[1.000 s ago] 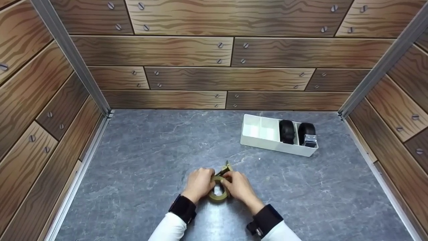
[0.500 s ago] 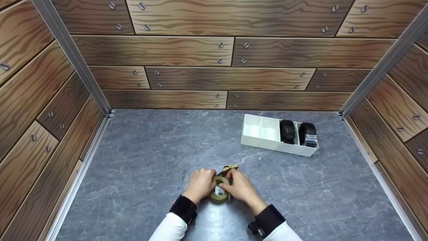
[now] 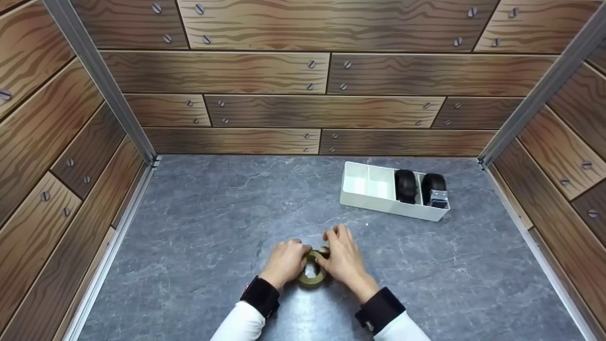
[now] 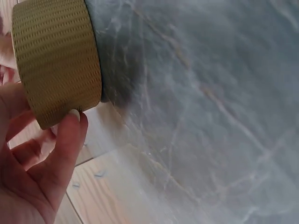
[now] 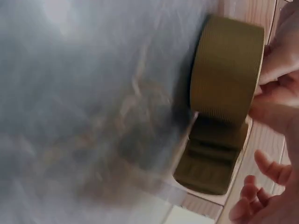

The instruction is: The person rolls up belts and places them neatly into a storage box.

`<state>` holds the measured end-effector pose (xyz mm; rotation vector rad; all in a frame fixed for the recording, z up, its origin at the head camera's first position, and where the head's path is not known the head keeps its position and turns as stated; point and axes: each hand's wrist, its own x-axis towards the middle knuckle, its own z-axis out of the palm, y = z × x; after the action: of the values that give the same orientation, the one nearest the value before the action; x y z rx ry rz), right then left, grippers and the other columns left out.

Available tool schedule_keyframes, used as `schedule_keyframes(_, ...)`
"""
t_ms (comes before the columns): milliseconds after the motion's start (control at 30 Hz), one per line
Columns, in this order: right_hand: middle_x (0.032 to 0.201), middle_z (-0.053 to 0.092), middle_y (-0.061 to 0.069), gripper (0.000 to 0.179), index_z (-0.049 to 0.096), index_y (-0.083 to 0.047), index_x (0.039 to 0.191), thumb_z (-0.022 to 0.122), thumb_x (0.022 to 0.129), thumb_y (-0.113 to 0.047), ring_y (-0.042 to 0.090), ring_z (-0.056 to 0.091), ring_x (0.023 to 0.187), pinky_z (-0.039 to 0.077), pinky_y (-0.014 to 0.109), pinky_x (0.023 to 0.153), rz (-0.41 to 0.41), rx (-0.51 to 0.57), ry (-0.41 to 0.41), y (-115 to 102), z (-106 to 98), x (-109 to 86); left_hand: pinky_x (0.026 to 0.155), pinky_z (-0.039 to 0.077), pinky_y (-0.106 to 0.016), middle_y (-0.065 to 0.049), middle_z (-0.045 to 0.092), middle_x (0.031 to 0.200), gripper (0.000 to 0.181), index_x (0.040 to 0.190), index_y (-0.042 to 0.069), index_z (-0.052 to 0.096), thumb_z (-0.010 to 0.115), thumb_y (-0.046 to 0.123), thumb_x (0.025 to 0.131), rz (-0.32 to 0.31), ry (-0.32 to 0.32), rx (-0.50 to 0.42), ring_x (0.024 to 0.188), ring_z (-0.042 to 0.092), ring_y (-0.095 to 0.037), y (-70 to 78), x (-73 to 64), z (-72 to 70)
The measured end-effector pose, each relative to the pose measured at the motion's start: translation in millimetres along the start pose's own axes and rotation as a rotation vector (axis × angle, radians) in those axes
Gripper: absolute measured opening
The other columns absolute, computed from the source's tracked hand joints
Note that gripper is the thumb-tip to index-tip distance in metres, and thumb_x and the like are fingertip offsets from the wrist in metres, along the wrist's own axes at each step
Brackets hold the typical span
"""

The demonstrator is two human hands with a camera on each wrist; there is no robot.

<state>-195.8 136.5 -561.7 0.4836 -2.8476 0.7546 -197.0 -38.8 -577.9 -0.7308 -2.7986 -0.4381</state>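
A rolled olive-brown webbing belt [image 3: 310, 281] stands on edge on the grey surface, its ring shape facing up toward the head camera. My left hand [image 3: 285, 259] pinches the roll at its left side; in the left wrist view the thumb [image 4: 70, 128] presses the edge of the woven band. My right hand [image 3: 345, 259] is at the roll's right side, thumb touching it, the other fingers loosely extended forward. In the right wrist view a flat olive buckle [image 5: 205, 163] sticks out from the coil, near those relaxed fingers. The hands partly hide the far side of the roll.
A white divided tray [image 3: 369, 201] stands at the back right. Its two right compartments hold black rolled belts [image 3: 405, 186], the rightmost with a silver buckle [image 3: 439, 198]. Wood-patterned walls [image 3: 326, 111] enclose the grey marbled surface [image 3: 213, 213] at the back and sides.
The buckle end, which stuck out beyond the roll, is folded in against it. My right hand's fingers have loosened from it and stretched forward. The left hand keeps its hold.
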Motion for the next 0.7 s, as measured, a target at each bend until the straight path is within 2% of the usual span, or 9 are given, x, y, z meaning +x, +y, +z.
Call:
schedule_keyframes(67, 0.107, 0.055, 0.008, 0.038, 0.065, -0.009, 0.097, 0.087, 0.07, -0.025, 0.029, 0.054, 0.095, 0.047, 0.046, 0.081, -0.029, 0.01, -0.032, 2, -5, 2.9, 0.047, 0.045, -0.037, -0.001, 0.058, 0.067, 0.007, 0.077, 0.018, 0.068, 0.07, 0.015, 0.082, 0.036, 0.054, 0.015, 0.055, 0.059, -0.026, 0.1, -0.7, -1.1)
schedule_keyframes(133, 0.101, 0.062, 0.007, 0.029, 0.069, -0.01, 0.089, 0.085, 0.073, -0.028, 0.027, 0.058, 0.089, 0.048, 0.044, 0.079, -0.04, 0.067, -0.096, 4, -11, 6.4, 0.045, 0.043, -0.037, 0.0, 0.058, 0.067, 0.006, 0.078, 0.019, 0.069, 0.07, 0.015, 0.082, 0.074, 0.111, 0.03, 0.053, 0.058, -0.025, -0.5, -0.7, -2.5)
schedule_keyframes(267, 0.075, 0.064, -0.001, 0.021, 0.067, -0.012, 0.074, 0.081, 0.079, -0.027, 0.015, 0.057, 0.064, 0.048, 0.033, 0.058, -0.019, 0.263, -0.255, 6, -24, 13.4, 0.043, 0.043, -0.035, 0.003, 0.06, 0.071, 0.009, 0.081, 0.021, 0.07, 0.07, 0.011, 0.08, 0.138, 0.222, 0.04, 0.051, 0.058, -0.02, -2.4, 0.0, -6.1)
schedule_keyframes(367, 0.067, 0.062, -0.004, 0.023, 0.064, -0.01, 0.072, 0.078, 0.083, -0.024, 0.01, 0.056, 0.057, 0.048, 0.028, 0.053, 0.013, 0.404, -0.345, 6, -32, 17.5, 0.043, 0.045, -0.034, 0.004, 0.065, 0.077, 0.016, 0.085, 0.021, 0.072, 0.07, 0.006, 0.079, 0.185, 0.301, 0.027, 0.055, 0.061, -0.018, -2.9, 0.8, -9.1)
schedule_keyframes(500, 0.061, 0.061, -0.001, 0.025, 0.06, -0.005, 0.07, 0.078, 0.083, -0.017, 0.01, 0.058, 0.052, 0.05, 0.03, 0.052, 0.102, 0.547, -0.4, 3, -40, 21.1, 0.046, 0.049, -0.032, 0.002, 0.068, 0.085, 0.022, 0.09, 0.019, 0.074, 0.068, 0.001, 0.08, 0.248, 0.363, 0.003, 0.063, 0.065, -0.018, -1.3, 2.9, -13.4)
schedule_keyframes(700, 0.069, 0.058, 0.003, 0.024, 0.057, -0.005, 0.073, 0.079, 0.079, -0.012, 0.014, 0.057, 0.056, 0.052, 0.03, 0.053, 0.28, 0.721, -0.457, -2, -45, 24.1, 0.055, 0.054, -0.031, 0.001, 0.071, 0.09, 0.019, 0.095, 0.019, 0.076, 0.07, 0.005, 0.085, 0.292, 0.389, -0.02, 0.071, 0.068, -0.018, 0.8, 6.4, -18.8)
